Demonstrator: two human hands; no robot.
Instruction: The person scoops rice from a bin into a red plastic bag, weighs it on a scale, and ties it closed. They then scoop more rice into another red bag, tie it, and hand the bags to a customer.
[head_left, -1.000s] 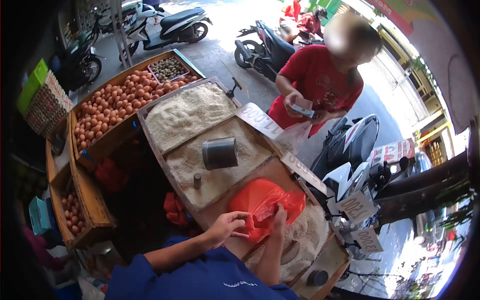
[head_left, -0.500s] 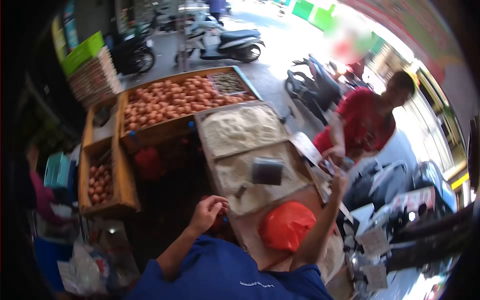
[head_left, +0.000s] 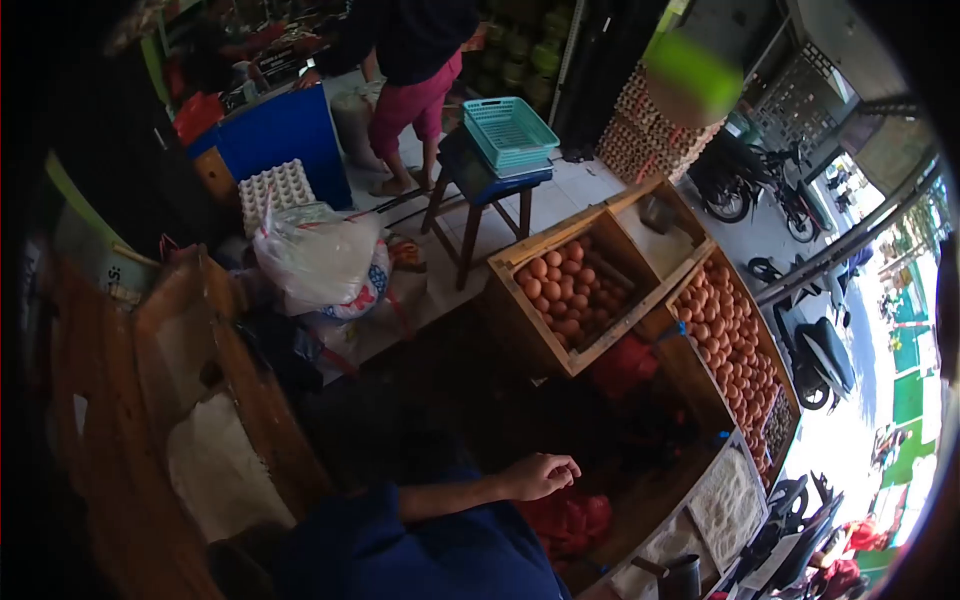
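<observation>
My left hand (head_left: 540,477) reaches out from a blue sleeve at the lower middle, its fingers loosely curled in with nothing visible in them. It hangs above the dark space between the wooden bins and touches nothing that I can see. Just below it lies a red plastic bag (head_left: 575,525). Brown eggs (head_left: 565,290) fill a wooden box beyond the hand. To the right, a bin holds a pale, grainy heap (head_left: 728,497), and a dark scoop (head_left: 683,575) stands near it. My right hand is out of view.
More eggs (head_left: 725,340) lie in a long bin at right. A teal basket (head_left: 510,130) tops a stool. White plastic bags (head_left: 320,255) and egg trays (head_left: 275,190) stand left. A wooden bin (head_left: 270,420) runs along the near left. Someone in pink trousers (head_left: 415,95) stands behind.
The view has swung left, away from the person in red, now small at the lower right. My right hand, which was extended toward that person's hands, has left the view. My left hand stays curled.
</observation>
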